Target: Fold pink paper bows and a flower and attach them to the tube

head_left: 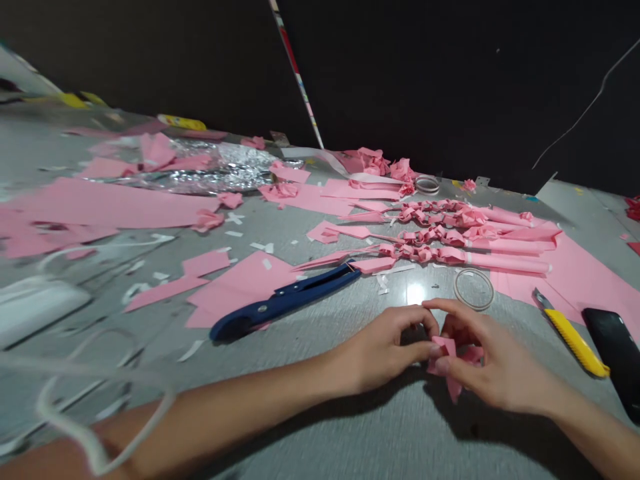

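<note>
Near the front of the grey surface, a small folded piece of pink paper (453, 360) is held between both hands. My left hand (395, 343) pinches its left side between thumb and fingers. On the right side, the thumb and fingers of my right hand (483, 357) close round the same piece, and the two index fingertips nearly meet above it. Just beyond the hands lie several pink paper rolls (515, 262) with twisted, knotted strips. A roll of clear tape (473, 289) rests behind my right hand.
Blue-handled scissors (285, 303) lie left of centre among pink sheets (250, 283) and scraps. A yellow cutter (575, 340) and a black phone (613, 360) are at the right. White cables (65, 407) cross the left foreground; crinkled silver foil (235, 167) lies behind.
</note>
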A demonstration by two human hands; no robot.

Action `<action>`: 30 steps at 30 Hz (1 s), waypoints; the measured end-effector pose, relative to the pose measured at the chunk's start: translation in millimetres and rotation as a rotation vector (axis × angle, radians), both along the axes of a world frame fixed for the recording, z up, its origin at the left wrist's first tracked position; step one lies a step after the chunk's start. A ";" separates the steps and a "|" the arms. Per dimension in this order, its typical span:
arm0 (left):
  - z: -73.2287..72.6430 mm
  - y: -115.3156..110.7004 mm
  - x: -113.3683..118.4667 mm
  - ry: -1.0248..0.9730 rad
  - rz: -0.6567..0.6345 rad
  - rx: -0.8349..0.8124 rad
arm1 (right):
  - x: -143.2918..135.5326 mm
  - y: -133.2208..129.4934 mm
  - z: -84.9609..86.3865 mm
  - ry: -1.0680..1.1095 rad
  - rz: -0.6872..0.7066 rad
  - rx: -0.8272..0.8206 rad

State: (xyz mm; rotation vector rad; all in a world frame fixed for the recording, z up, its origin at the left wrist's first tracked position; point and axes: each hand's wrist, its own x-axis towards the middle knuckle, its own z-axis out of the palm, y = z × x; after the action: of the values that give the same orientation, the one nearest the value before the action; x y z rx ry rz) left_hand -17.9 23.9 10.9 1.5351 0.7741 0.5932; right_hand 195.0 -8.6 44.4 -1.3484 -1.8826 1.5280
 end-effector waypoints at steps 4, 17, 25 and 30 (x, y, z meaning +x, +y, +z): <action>-2.0 -0.4 -0.3 -0.009 -0.031 -0.076 | 1.4 1.7 2.9 0.026 0.006 -0.069; -4.6 3.0 -2.1 -0.045 0.143 -0.104 | -2.3 11.8 -5.2 0.263 -0.090 -0.216; -0.5 -4.9 -2.3 0.045 0.084 0.096 | -7.6 1.3 8.0 -0.083 -0.103 0.064; 1.6 -10.0 -1.3 0.042 0.101 0.241 | -6.1 0.6 9.2 -0.125 -0.122 0.088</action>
State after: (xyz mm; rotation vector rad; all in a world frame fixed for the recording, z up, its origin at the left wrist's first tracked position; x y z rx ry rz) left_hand -19.1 13.8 12.5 1.7403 0.8399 0.7526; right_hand 189.0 -8.0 53.6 -1.5197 -1.8791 1.3142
